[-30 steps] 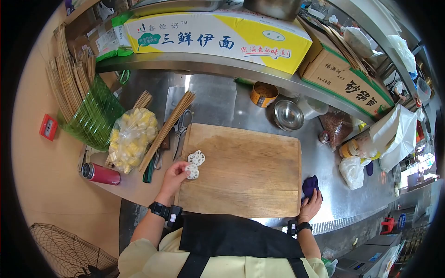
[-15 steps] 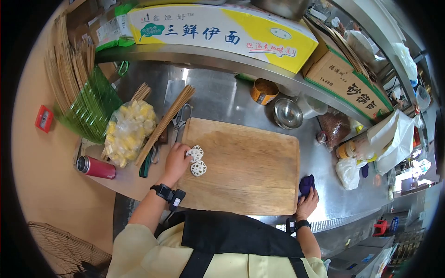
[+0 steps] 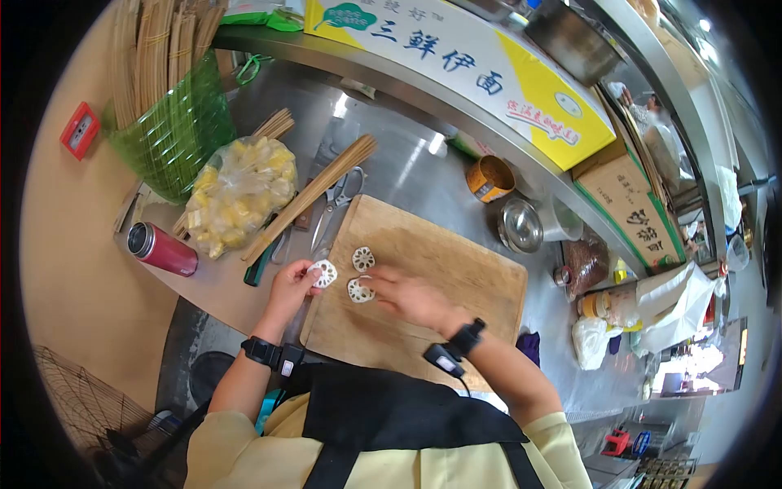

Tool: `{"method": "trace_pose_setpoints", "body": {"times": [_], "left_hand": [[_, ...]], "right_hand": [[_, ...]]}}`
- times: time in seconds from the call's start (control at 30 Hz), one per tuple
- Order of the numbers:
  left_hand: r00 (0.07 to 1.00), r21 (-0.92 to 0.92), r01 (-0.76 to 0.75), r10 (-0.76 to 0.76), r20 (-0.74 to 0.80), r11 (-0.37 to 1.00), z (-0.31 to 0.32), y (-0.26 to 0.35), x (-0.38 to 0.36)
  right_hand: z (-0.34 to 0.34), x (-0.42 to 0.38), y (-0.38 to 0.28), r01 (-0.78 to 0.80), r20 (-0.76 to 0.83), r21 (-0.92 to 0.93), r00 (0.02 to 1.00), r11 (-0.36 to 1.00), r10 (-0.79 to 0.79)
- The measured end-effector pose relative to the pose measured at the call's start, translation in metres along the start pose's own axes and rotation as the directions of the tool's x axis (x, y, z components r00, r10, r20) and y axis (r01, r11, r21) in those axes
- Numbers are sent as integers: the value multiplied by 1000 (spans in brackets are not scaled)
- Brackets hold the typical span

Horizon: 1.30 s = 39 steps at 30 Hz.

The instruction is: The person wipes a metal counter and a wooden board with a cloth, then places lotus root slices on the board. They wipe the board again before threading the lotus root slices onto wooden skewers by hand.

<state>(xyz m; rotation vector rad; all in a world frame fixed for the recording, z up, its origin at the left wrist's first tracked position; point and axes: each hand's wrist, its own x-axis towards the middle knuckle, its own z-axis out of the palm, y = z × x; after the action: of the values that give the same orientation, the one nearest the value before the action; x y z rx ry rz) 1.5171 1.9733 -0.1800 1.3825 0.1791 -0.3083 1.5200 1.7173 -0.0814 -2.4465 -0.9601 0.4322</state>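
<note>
White lotus slice (image 3: 357,292) partly behind blurred right-hand fingers (image 3: 388,285)

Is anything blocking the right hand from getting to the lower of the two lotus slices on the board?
Nothing visible is. The right hand reaches over the board right up to the lower slice; whether it touches is unclear. The left hand holds another slice off to the side, out of the way.

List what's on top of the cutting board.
Two lotus root slices lie near the left edge of the board. The left hand holds a third. The right hand partly covers the nearer slice; anything beneath that hand is hidden.
</note>
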Motion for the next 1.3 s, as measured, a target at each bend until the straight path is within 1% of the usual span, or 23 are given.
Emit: {"method": "trace_pose_setpoints", "body": {"times": [0.07,0.17,0.27,0.33,0.37,0.4,0.43,0.47,0.5,0.57,0.67,0.7,0.77,0.8,0.87,0.97,1.0,1.07,1.1,1.17,1.2,1.23,1.3], "left_hand": [[1000,-6,-3,3,7,1000,-6,-4,-3],[1000,-15,-21,21,-8,1000,-6,1,-10],[998,42,-53,55,-31,998,-2,-2,-5],[1000,20,-17,17,-2,1000,7,-1,-1],[1000,11,1,-1,16,1000,13,3,0],[998,14,33,-34,49,999,20,11,0],[996,14,30,-31,84,999,26,10,2],[993,15,26,-27,119,1000,31,10,5],[988,17,20,-23,154,1000,35,10,7],[981,120,14,-36,191,993,43,9,11],[964,287,-2,-74,256,958,50,10,12],[957,343,-11,-90,275,939,51,11,13],[949,399,-122,-10,314,909,52,6,12],[943,423,-176,29,332,889,52,5,11],[942,432,-191,41,334,881,54,5,9],[943,452,-225,77,322,863,57,8,7],[945,460,-237,92,315,855,58,10,7],[931,479,-335,207,301,812,57,18,5],[919,491,-380,262,293,784,56,21,5],[881,556,-467,411,232,688,46,28,10],[851,598,-499,484,203,627,36,32,11],[848,702,-461,502,168,543,25,35,11],[831,862,-356,545,114,362,5,37,12]], "right_hand": [[22,34,13,154,79,-76,986,985,-148],[29,39,23,146,99,-129,986,981,-134],[31,13,51,-41,70,70,997,997,36],[26,-12,72,-245,50,163,969,956,240],[26,-24,79,-342,43,210,939,916,341],[28,-35,84,-426,41,471,885,772,464],[30,-43,87,-451,68,695,817,560,572],[32,-51,88,-412,124,860,742,302,659],[33,-58,89,-354,115,905,740,237,663],[31,-66,89,-221,92,969,735,108,672],[26,-70,79,-129,95,992,733,1,674],[23,-71,76,-105,88,994,736,-14,671],[20,-70,71,-60,75,997,749,-46,658],[19,-69,69,-53,63,998,757,-36,650],[16,-68,68,-44,40,999,772,-10,634],[19,-67,71,-24,2,999,828,32,561],[21,-67,75,-63,9,995,839,80,545],[25,-67,86,-136,27,975,859,177,511],[26,-71,89,-127,-32,958,843,257,538],[28,-75,93,-97,-161,907,820,411,549],[29,-79,97,-147,-191,853,805,501,561],[30,-85,101,-196,-226,788,790,584,570],[26,-99,103,-299,-130,783,779,545,614]]}}
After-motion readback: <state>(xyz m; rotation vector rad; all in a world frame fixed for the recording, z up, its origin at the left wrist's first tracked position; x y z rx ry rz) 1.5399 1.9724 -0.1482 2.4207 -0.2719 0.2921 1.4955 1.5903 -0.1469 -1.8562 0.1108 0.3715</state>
